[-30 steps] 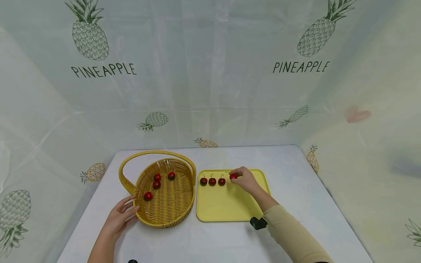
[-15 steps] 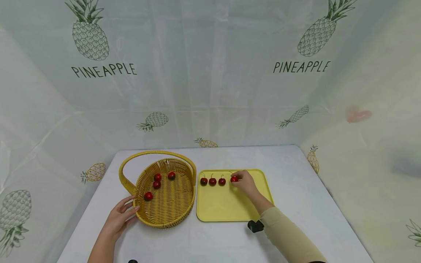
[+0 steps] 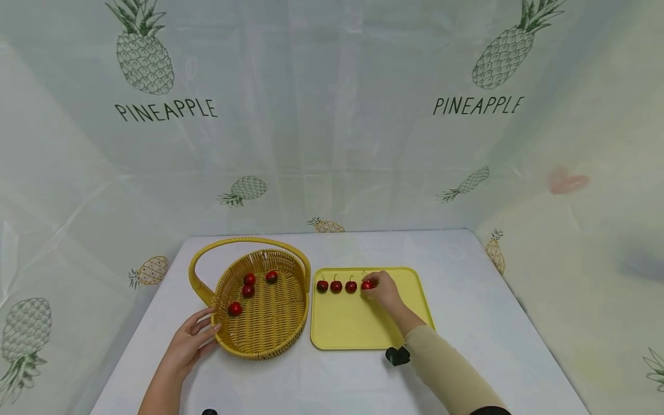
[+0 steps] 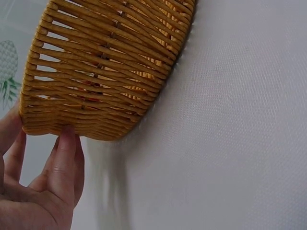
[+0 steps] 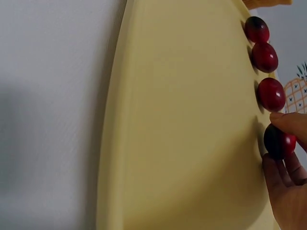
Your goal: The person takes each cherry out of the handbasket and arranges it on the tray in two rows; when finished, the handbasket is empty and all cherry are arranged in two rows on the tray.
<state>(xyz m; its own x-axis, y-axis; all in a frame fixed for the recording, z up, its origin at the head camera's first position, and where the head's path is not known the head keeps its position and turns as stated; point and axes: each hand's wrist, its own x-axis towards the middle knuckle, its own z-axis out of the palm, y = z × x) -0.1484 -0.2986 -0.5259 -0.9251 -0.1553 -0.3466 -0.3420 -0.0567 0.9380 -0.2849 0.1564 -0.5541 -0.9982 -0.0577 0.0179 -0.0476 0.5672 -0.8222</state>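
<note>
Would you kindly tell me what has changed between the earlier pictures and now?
The right hand, still pinching a cherry, has moved slightly toward the person and nearer the row of three cherries on the yellow tray. Nothing was grasped or released. The left hand at the basket, the four cherries inside and that row stayed put.
</note>
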